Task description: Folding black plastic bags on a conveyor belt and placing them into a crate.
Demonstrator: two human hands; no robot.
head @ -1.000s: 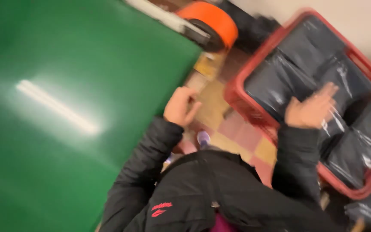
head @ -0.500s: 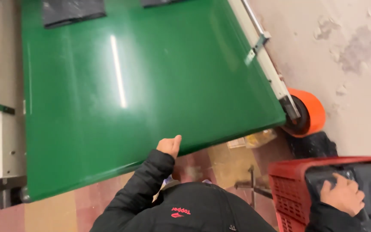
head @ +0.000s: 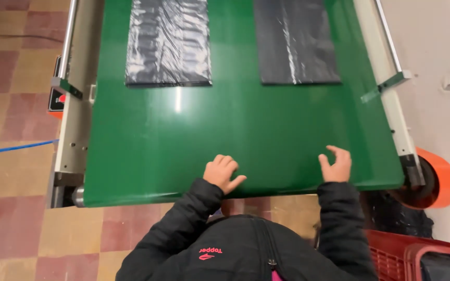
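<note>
At the near end of a wide green conveyor belt (head: 246, 130), we are resting both bare hands on its front edge. Reading left to right: grey side rail (head: 71, 130), a red-buttoned control box (head: 57, 99) outside it, and a blue cable (head: 11, 148) trailing across the checked floor tiles (head: 11, 229).

Our left hand (head: 224, 171) is lying on the belt with fingers curled loosely, thumb out, gripping nothing. Well beyond it the left black plastic bag (head: 167, 41) is lying flat; the right black plastic bag (head: 295, 41) is lying beside it, a strip of bare belt between them. Both look to us thin, light, limp and slick, likely sliding on the smooth belt and sagging when lifted, so we are judging a pinch at the near edge or a corner the surest hold.

Our right hand (head: 335, 165) is hovering at the belt edge, fingers spread and bent, holding nothing. Bare belt is lying open between hands and bags. To the right, the far rail with its bracket (head: 386, 86), an orange roller guard (head: 441, 179) and a red crate (head: 417, 257) by the wall are closing in the room.
</note>
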